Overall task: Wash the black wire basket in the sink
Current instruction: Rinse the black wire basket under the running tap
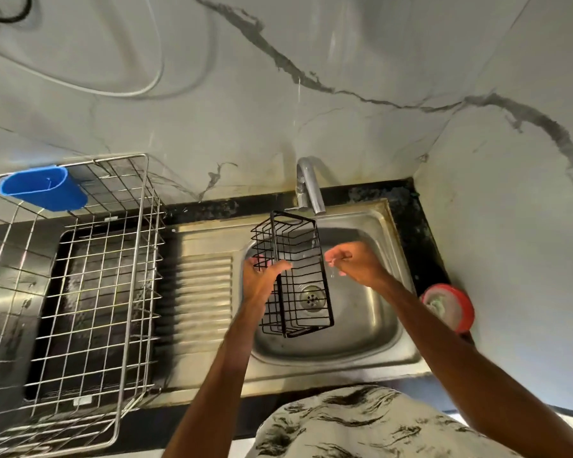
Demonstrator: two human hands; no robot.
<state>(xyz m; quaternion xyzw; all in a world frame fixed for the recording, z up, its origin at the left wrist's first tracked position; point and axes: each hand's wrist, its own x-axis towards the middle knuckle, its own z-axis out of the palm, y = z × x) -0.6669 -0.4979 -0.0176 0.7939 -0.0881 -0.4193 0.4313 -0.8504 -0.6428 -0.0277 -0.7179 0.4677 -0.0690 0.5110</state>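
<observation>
L hand (262,276) grips the black wire basket (295,246) by its left side, fingers curled round the wires, thumb across the front. Basket is held up over the sink (344,355) bowl, tilted, far end right under the tap (311,190); thin stream runs through it. Drain (311,297) visible thru the mesh. R hand (354,264) wet, fingers bent, tips bunched just beside basket's right side; can't tell if it pinches a wire. Steel dish rack (80,259) w/ blue cup (43,188) sits left of sink. Red round tub (447,307) on counter, right.
</observation>
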